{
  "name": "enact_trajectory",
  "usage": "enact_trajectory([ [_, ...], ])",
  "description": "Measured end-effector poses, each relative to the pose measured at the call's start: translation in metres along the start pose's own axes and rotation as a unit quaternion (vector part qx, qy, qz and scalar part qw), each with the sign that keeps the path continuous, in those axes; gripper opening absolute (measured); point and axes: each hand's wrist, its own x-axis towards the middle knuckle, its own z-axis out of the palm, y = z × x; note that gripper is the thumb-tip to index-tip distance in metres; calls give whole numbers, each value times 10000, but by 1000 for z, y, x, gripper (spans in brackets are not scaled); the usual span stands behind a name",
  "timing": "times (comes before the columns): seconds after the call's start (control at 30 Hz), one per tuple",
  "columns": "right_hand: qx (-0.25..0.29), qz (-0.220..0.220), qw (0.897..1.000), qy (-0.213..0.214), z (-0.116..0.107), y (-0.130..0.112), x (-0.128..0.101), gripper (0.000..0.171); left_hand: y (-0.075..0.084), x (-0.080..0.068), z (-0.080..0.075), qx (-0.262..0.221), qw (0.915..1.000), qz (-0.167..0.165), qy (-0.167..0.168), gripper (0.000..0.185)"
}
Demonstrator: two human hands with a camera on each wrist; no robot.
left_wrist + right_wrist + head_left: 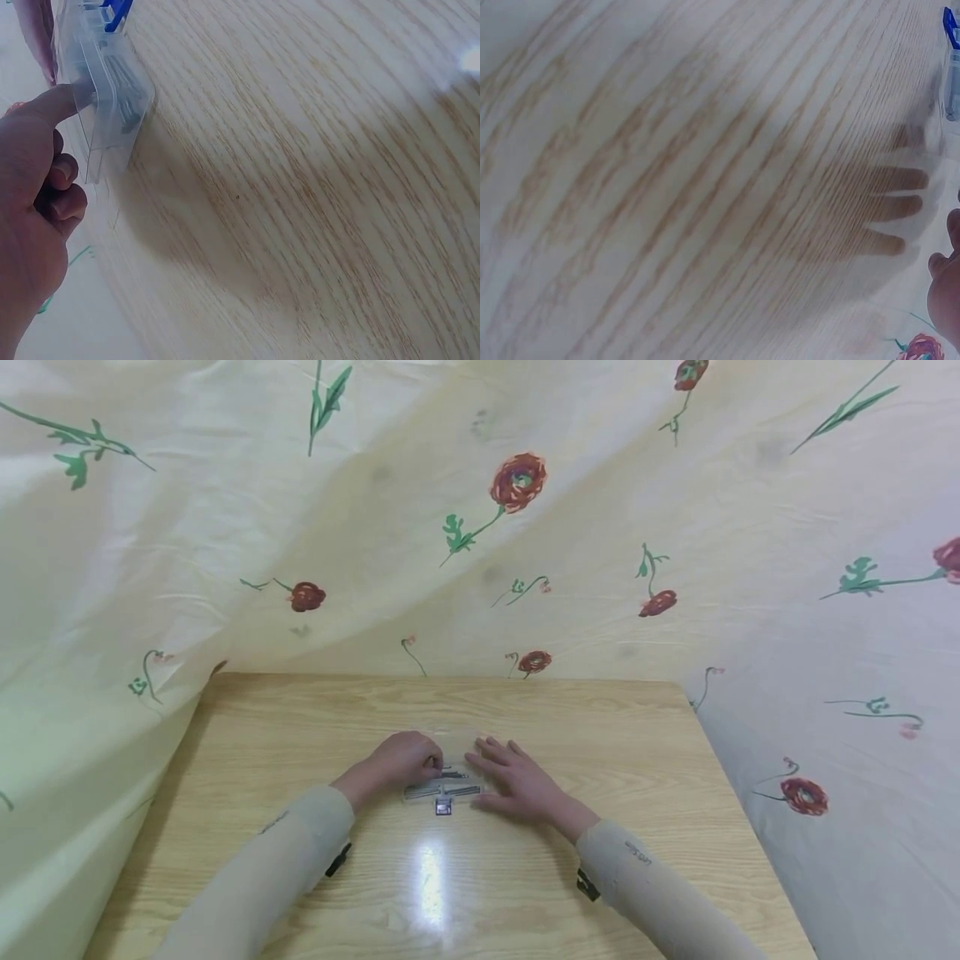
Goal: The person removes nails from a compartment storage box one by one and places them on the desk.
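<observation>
Clear plastic case (442,781) with a blue latch sits near the middle of your wooden counter (570,877), a little toward the far side, between your two hands. Dark metal pieces lie inside it; what they are is too small to tell.

Your left hand (397,762) is against the case's left end. The left wrist view shows the thumb (52,105) pressed on the case (105,90) wall, with the other fingers curled in beneath it, so your left grip is pinching the case at that end. There the case looks tipped up on one edge over the counter (300,195).

Your right hand (517,781) lies flat on the counter just beside the case's right end, fingers straight and spread, grip released. Whether those fingertips touch the case cannot be told.

Bare wood runs wide to the left, right and near side of the hands. The far edge of the counter meets a draped flowered cloth (480,527), which also hangs close along the left and right edges.
</observation>
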Motion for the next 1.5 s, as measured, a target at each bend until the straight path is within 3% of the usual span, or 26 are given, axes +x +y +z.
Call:
enact_trajectory([
  [0.43,-36,-5,10000,-66,-1,-5,0,78,5,-11,3,-157,9998,44,106,7],
  [0.63,-6,-83,10000,8,-1,-6,1,78,6,-19,2,-144,9988,135,444,6],
  [0.9,-2,-133,9999,76,-1,-6,2,77,4,-21,2,-581,9951,-158,788,4],
  [1.13,-103,-40,9999,-60,3,-2,3,78,2,-19,0,-753,9912,106,1083,5],
  [1.5,-89,-92,9999,0,1,-4,4,78,-1,-25,-16,-671,9920,6,1069,2],
])
